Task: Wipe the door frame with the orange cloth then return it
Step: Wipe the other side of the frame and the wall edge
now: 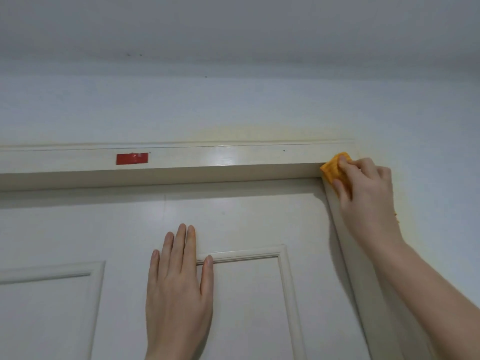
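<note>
White wall and grey-white ceiling fill the upper view; faint yellow staining shows above the frame's right end. Cream panelled door, closed, with raised mouldings. Glossy cream door frame spans the top and runs down the right side. Left hand lies flat and open on the door, holding nothing. Right hand presses the folded orange cloth against the frame's upper right corner, fingers closed over it. Red tape on the top rail, left; no legible writing.
</note>
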